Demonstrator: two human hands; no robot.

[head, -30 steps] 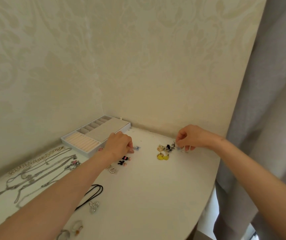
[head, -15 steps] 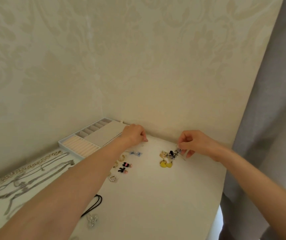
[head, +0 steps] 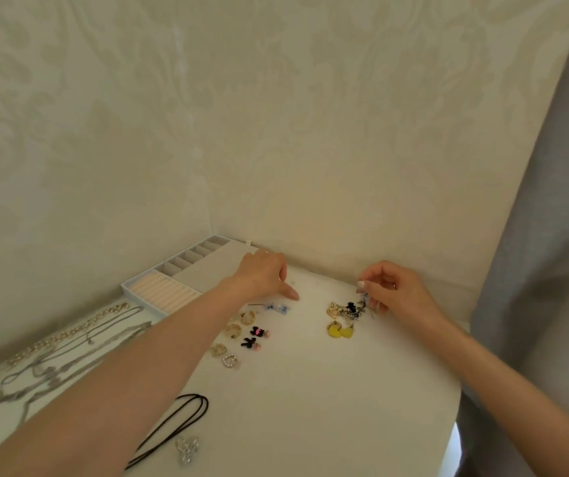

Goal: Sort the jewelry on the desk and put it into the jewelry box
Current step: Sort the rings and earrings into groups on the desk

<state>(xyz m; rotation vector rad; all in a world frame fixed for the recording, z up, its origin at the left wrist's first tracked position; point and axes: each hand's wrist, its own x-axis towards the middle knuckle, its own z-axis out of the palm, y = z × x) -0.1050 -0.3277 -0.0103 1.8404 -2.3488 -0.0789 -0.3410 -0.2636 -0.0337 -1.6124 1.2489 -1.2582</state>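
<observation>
The white jewelry box [head: 127,288], with cream ring rolls and small compartments, stands against the left wall. My left hand [head: 265,274] hovers at the box's right end with its thumb pointing down at the desk; nothing shows in it. Just below it lies a pair of blue earrings [head: 277,307]. My right hand [head: 396,290] pinches a small blue-and-white earring [head: 364,297] at the edge of a tangled earring pile [head: 346,309]. Yellow earrings [head: 339,330] lie in front of the pile.
Gold hoops [head: 240,323], black-and-pink bow earrings [head: 254,337] and a pearl earring [head: 230,360] lie beside my left forearm. Silver and gold chains [head: 69,339] spread at left. A black cord necklace [head: 179,425] lies near. A grey curtain [head: 551,235] hangs past the desk's rounded right edge [head: 459,390].
My left hand left the blue earrings and moved back toward the box's right end. My right hand stays at the tangled pile, still pinching the small earring.
</observation>
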